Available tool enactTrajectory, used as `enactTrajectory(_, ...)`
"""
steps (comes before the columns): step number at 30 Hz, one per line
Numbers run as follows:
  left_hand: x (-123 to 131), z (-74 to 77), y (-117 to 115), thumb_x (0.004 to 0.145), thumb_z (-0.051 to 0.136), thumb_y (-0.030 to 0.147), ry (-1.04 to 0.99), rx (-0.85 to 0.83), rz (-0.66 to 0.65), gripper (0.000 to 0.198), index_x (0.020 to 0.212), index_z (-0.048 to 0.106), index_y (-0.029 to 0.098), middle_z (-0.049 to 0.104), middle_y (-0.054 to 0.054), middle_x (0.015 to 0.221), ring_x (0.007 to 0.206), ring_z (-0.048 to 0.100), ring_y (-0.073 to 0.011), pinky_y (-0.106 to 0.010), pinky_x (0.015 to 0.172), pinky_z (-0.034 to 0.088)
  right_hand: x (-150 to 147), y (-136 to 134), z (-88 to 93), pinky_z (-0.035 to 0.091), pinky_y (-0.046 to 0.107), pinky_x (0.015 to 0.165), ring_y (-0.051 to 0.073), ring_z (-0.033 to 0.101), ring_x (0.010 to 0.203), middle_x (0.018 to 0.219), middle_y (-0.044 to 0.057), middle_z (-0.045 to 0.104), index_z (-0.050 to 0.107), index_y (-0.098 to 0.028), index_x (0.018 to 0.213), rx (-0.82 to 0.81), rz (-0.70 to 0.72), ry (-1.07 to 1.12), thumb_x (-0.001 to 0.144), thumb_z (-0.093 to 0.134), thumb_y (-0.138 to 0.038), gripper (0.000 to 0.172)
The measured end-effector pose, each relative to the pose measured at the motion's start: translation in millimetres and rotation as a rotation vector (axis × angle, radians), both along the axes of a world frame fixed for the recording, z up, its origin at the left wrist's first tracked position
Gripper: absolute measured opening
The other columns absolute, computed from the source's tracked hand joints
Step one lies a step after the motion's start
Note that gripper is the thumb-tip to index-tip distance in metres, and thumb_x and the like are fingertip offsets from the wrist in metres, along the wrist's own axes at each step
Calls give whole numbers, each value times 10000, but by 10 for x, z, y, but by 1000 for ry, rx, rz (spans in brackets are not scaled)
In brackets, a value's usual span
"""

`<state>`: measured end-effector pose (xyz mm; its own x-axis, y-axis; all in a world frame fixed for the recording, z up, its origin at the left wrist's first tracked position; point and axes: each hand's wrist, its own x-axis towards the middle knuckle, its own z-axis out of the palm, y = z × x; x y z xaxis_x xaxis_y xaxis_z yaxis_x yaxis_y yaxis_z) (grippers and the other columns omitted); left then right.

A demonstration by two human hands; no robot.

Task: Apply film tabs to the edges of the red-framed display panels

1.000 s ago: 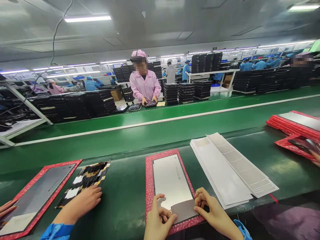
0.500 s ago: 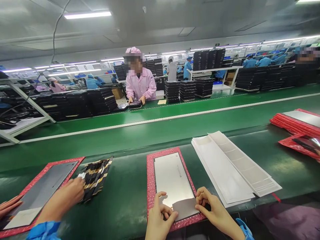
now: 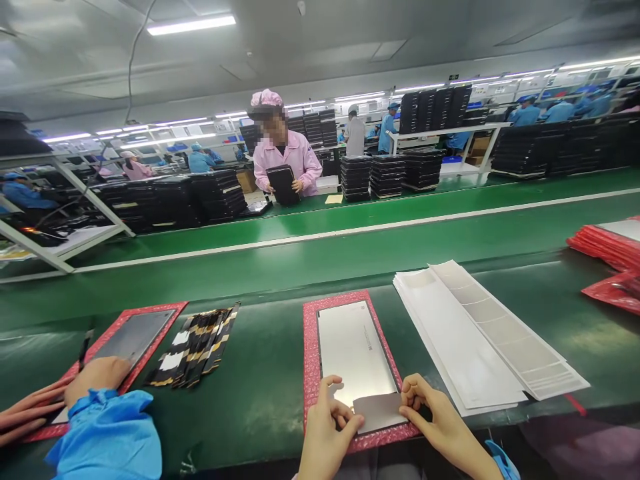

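Observation:
A silver panel [image 3: 353, 350] lies on a red bubble-wrap bag [image 3: 310, 347] on the dark green bench right in front of me. Across its near end lies a small grey sheet [image 3: 379, 411]. My left hand [image 3: 327, 427] grips the sheet's left edge, thumb on top and fingers curled. My right hand [image 3: 440, 423] pinches the sheet's right edge with bent fingers. Both hands rest at the near end of the panel.
A stack of white sheets [image 3: 465, 333] lies right of the panel. To the left are black-and-gold strips [image 3: 200, 340] and a co-worker's hand [image 3: 97, 377] in a blue sleeve on another red-bagged panel [image 3: 137, 333]. Red bags [image 3: 605, 243] are stacked far right. Beyond the green conveyor [image 3: 320, 247] a person in pink holds a black tray [image 3: 283, 184].
The co-worker's hand has moved left from the strips onto the other panel. The person in pink has lifted a black tray. My hands have stayed on the grey sheet.

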<state>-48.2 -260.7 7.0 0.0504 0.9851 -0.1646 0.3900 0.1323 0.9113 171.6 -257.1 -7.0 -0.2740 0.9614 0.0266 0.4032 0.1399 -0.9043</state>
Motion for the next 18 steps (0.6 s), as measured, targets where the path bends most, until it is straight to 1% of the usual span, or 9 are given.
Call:
enactTrajectory(3, -5, -12, 3, 679, 610, 223, 14, 0, -4, 519, 1111, 323, 202, 603, 60, 563, 506, 498, -121, -211, 542, 377, -1, -3, 34, 369, 215, 590, 99, 444, 619, 702, -38, 481, 423, -218, 841, 11, 3, -24, 828, 452, -252, 46)
enactTrajectory(5, -1, -16, 3, 668, 616, 221, 47, 1, -1, 524, 1105, 327, 201, 600, 63, 552, 498, 487, -123, -215, 539, 373, -6, -7, 26, 376, 215, 595, 100, 446, 622, 702, -36, 477, 418, -220, 836, 30, 3, -47, 836, 441, -251, 39)
enactTrajectory(8, 14, -38, 3, 651, 621, 213, 96, 31, -6, 505, 1081, 355, 208, 601, 63, 555, 508, 485, -127, -218, 534, 369, -20, -17, -47, 402, 220, 621, 107, 474, 653, 730, -24, 495, 420, -223, 846, 63, -2, -89, 840, 438, -251, 34)
enactTrajectory(11, 10, -91, 9, 641, 625, 214, 134, 98, 13, 475, 1057, 395, 212, 567, 72, 528, 499, 480, -130, -217, 515, 363, -24, -44, -136, 438, 236, 670, 124, 520, 716, 785, -3, 522, 433, -230, 913, 138, -20, -149, 850, 425, -262, 71)
enactTrajectory(13, -21, -140, 8, 628, 643, 222, 182, 163, 37, 482, 1053, 415, 207, 509, 84, 492, 476, 465, -129, -219, 504, 371, -9, -83, -165, 451, 273, 769, 156, 539, 861, 904, 31, 534, 435, -241, 1026, 216, -71, -216, 857, 419, -283, 174)
enactTrajectory(14, -42, -169, 0, 628, 650, 229, 213, 194, 44, 488, 1058, 421, 204, 493, 83, 496, 464, 458, -127, -219, 493, 379, 2, -109, -173, 436, 308, 841, 185, 514, 976, 1014, 55, 519, 418, -248, 1104, 254, -120, -262, 854, 430, -302, 256)
enactTrajectory(16, -74, -236, -37, 636, 657, 255, 292, 279, 61, 468, 1049, 446, 193, 530, 50, 563, 472, 478, -129, -221, 473, 405, 18, -170, -201, 356, 388, 965, 239, 381, 1176, 1256, 87, 392, 308, -261, 1265, 346, -260, -340, 841, 459, -326, 455)
enactTrajectory(17, -75, -276, -66, 643, 657, 281, 339, 353, 61, 453, 1042, 465, 185, 580, 9, 646, 522, 522, -144, -230, 493, 436, 15, -201, -232, 323, 413, 992, 256, 319, 1228, 1337, 97, 307, 220, -251, 1327, 416, -317, -369, 838, 465, -326, 552)
enactTrajectory(18, -61, -322, -100, 658, 648, 312, 402, 457, 51, 441, 1046, 486, 178, 624, -43, 762, 616, 574, -171, -250, 549, 473, 0, -228, -280, 317, 423, 994, 267, 294, 1246, 1377, 112, 255, 135, -226, 1365, 502, -340, -391, 838, 462, -332, 630)
